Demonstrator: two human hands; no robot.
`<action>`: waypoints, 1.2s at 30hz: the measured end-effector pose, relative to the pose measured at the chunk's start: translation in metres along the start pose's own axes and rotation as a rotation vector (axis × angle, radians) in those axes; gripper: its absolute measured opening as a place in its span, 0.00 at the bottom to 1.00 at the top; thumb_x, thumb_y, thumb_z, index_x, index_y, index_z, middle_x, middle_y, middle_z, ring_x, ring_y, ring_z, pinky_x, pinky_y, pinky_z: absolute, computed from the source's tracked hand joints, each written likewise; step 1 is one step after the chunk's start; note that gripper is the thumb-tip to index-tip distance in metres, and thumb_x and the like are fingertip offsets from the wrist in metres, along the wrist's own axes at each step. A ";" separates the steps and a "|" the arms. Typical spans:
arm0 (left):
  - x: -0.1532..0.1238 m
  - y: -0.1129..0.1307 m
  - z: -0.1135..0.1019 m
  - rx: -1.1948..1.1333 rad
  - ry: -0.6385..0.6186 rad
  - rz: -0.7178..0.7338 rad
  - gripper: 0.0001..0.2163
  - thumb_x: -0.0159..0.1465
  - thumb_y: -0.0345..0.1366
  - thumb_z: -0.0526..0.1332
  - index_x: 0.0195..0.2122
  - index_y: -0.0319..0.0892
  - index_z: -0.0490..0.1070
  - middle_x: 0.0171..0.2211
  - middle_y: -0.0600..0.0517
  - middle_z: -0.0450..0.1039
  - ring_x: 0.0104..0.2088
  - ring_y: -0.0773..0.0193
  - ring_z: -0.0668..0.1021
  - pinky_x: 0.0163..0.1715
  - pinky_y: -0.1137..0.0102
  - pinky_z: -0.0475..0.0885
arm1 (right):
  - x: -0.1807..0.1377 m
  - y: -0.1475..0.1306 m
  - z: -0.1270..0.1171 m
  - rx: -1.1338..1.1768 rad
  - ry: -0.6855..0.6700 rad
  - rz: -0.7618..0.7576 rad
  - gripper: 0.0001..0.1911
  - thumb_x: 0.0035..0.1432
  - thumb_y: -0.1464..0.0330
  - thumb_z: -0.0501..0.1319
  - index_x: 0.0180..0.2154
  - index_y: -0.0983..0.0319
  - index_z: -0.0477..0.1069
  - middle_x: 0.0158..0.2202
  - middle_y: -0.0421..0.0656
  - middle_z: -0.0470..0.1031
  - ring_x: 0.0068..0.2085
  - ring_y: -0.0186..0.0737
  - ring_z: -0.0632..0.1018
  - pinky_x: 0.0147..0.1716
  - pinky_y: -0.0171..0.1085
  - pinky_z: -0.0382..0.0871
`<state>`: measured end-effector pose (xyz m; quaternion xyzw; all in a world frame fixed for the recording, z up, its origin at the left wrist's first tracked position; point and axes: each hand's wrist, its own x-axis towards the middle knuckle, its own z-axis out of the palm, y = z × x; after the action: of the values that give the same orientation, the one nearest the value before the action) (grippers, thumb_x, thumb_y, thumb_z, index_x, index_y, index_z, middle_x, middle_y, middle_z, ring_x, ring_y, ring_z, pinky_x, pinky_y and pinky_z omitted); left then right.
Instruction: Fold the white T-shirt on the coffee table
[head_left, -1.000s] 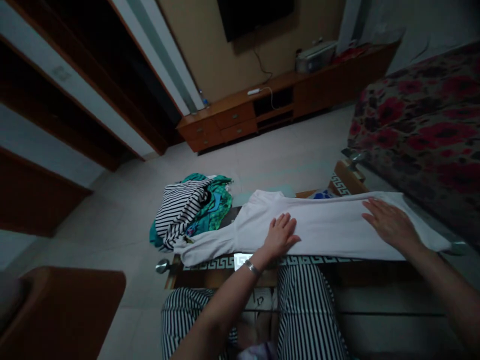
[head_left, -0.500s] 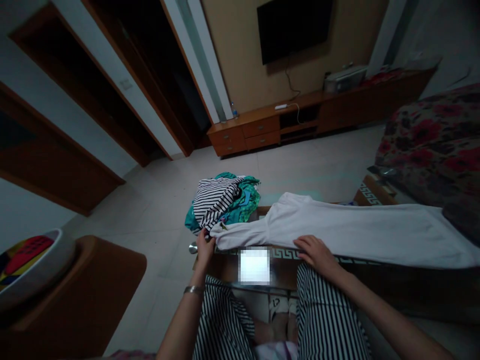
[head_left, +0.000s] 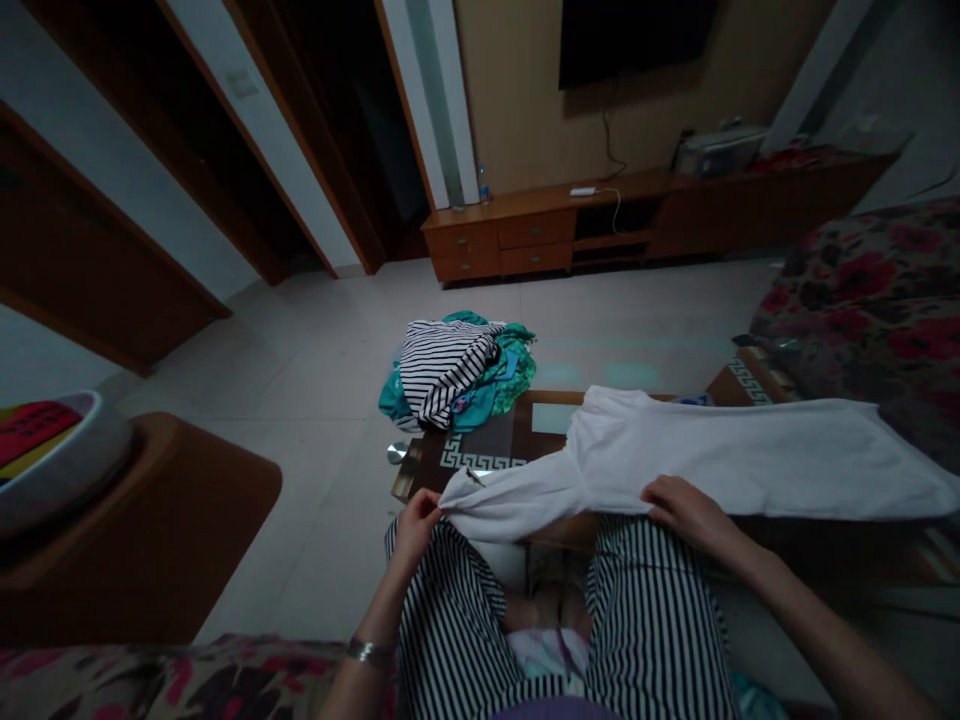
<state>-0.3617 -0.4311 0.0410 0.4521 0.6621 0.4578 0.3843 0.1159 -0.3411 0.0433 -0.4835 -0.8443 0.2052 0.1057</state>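
A long white garment with a sleeve stretches across a low coffee table, its far end running off to the right. At the left, my left hand pinches the end of the sleeve, where a small dark-and-green mark shows. My right hand is closed on the garment's near edge, above my right knee; its fingertips are partly hidden. Past the left hand, a heap of teal and green clothes lies at the table's left end, with a black-and-white striped cloth on top.
On the left stands a brown armrest with a white basin of colourful cloth. Beyond the pale floor is a wooden TV cabinet under a dark television. A floral-covered sofa sits at right.
Both hands have drawn the sleeve and near edge of the white garment toward my knees. The sleeve end has come away from the clothes heap, uncovering the table's patterned border. My view has tilted down.
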 end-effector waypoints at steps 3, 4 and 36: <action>-0.017 -0.009 0.000 -0.014 0.034 0.030 0.10 0.53 0.32 0.59 0.37 0.41 0.69 0.37 0.52 0.72 0.40 0.62 0.74 0.43 0.67 0.70 | 0.027 -0.060 -0.009 -0.016 -0.020 -0.131 0.09 0.59 0.67 0.57 0.39 0.61 0.73 0.39 0.48 0.74 0.43 0.45 0.72 0.44 0.42 0.65; -0.017 -0.009 0.002 -0.029 0.046 0.045 0.13 0.52 0.31 0.58 0.41 0.41 0.69 0.40 0.50 0.72 0.43 0.61 0.74 0.45 0.66 0.69 | 0.040 -0.085 -0.008 0.006 -0.026 -0.197 0.10 0.60 0.67 0.56 0.40 0.62 0.73 0.40 0.48 0.73 0.44 0.45 0.71 0.45 0.41 0.64; -0.002 0.066 0.008 0.588 -0.792 0.611 0.07 0.56 0.33 0.66 0.37 0.45 0.74 0.49 0.49 0.69 0.53 0.55 0.66 0.54 0.60 0.55 | 0.067 -0.190 0.027 0.030 -0.296 -0.564 0.10 0.57 0.62 0.62 0.31 0.64 0.70 0.33 0.45 0.74 0.36 0.40 0.72 0.36 0.36 0.58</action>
<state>-0.3369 -0.4198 0.1015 0.8473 0.4068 0.1407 0.3112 -0.0756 -0.3751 0.1030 -0.1935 -0.9482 0.2485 0.0415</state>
